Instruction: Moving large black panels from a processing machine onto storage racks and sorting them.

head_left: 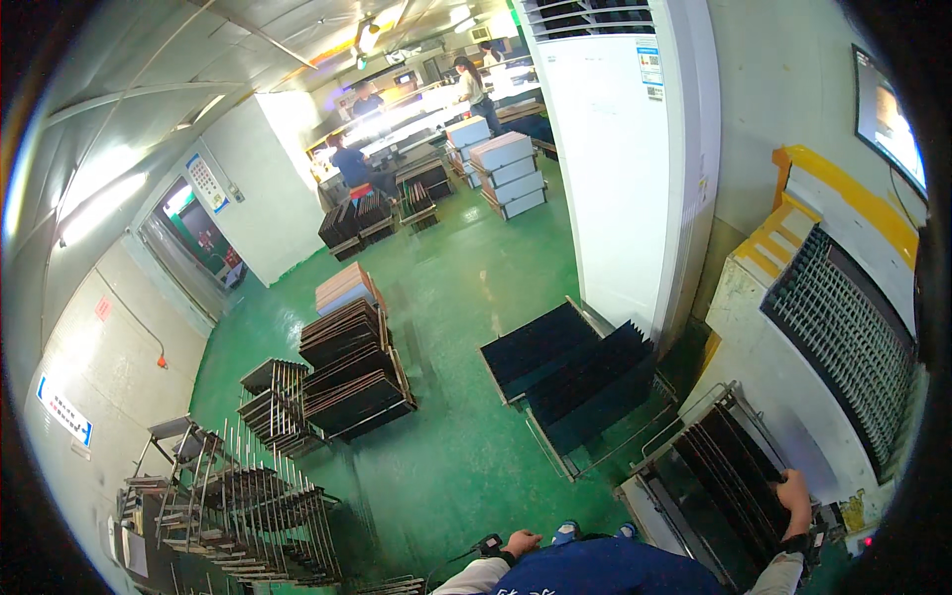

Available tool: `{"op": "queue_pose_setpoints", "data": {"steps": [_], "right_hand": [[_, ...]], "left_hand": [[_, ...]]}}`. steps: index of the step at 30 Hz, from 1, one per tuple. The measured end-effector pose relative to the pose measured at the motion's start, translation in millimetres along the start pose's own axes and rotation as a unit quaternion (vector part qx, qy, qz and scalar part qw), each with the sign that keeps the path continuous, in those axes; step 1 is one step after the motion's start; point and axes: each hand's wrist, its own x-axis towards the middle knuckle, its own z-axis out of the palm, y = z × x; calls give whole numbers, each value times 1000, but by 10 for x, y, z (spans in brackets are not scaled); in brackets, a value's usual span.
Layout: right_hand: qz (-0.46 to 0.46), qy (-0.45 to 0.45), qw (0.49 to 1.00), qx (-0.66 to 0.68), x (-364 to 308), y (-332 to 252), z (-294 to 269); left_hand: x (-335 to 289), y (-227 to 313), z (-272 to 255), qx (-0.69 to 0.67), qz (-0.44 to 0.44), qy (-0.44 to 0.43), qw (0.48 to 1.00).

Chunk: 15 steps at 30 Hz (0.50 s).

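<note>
At the lower right, my right hand [793, 493] is closed at the edge of a thin dark panel [762, 466], one of several standing close together on edge in a metal rack [662, 511]. The exact place of its fingertips is partly hidden behind the panel. My left hand [523, 542] hangs low in front of my body, over the green floor, with its fingers curled in. Nothing shows in it, and it is apart from the rack. Both wrists carry a dark strap.
A slatted conveyor machine [843, 327] stands at the right, a tall white air conditioner [620, 178] beyond. More racks of dark panels [585, 387] stand ahead. At left are loaded racks [357, 377] and metal rod frames [248, 506]. People [476, 94] work at far lit benches.
</note>
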Motion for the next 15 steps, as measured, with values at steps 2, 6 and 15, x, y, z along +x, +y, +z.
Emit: {"op": "queue_pose_setpoints", "data": {"steps": [2,6,15], "right_hand": [[3,7,1000,-11,77,207,97],[34,-23,999,12,64,240,73],[4,-33,999,6,-41,-38,-71]], "left_hand": [[20,0,22,3,0,2,1000],[-202,260,-17,5,-20,-18,1000],[-117,137,9,64,1,-11,998]]}}
